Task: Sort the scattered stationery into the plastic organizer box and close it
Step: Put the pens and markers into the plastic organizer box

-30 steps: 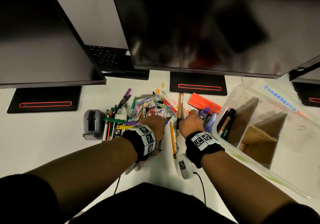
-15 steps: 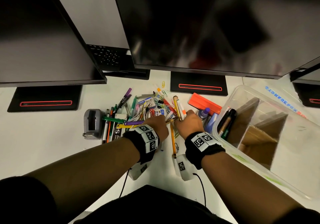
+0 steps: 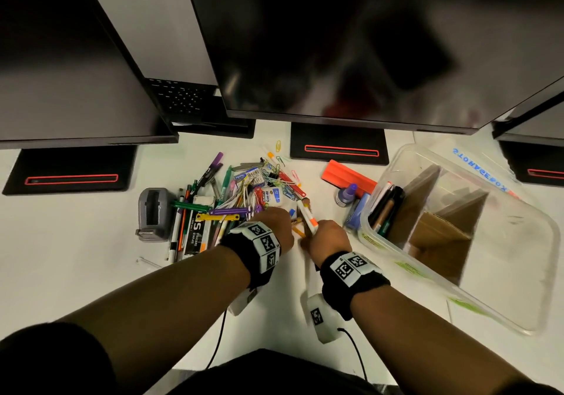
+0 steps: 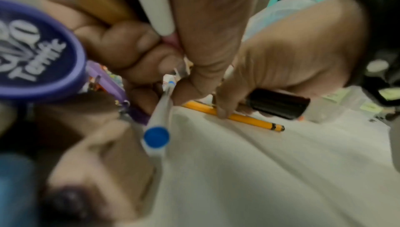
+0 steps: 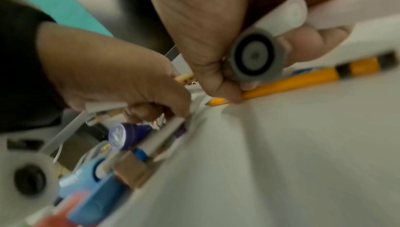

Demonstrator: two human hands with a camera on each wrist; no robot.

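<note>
My left hand [image 3: 276, 222] and right hand [image 3: 328, 236] meet at the near edge of the stationery pile [image 3: 241, 196]. The right hand grips a white marker with an orange band [image 3: 306, 216] and a grey-ended marker [image 5: 253, 58], and its fingertips touch a yellow pencil [image 4: 249, 119] lying on the desk. In the left hand's curled fingers is a white pen with a blue end cap [image 4: 155, 135]. The clear organizer box [image 3: 518, 272] stands open at the right with cardboard dividers; several pens [image 3: 384, 208] stand in its left compartment.
A grey desk device [image 3: 152, 211] and a staples box [image 3: 195, 233] lie left of the pile. An orange scraper [image 3: 348, 176] and a purple-capped glue bottle [image 3: 345, 194] sit between pile and box. The box lid [image 3: 479, 168] lies behind it. Monitor stands [image 3: 338, 147] line the back.
My right hand left the glue bottle, lifted markers from the pile and drew back toward me onto the yellow pencil. The left hand shifted right to meet it.
</note>
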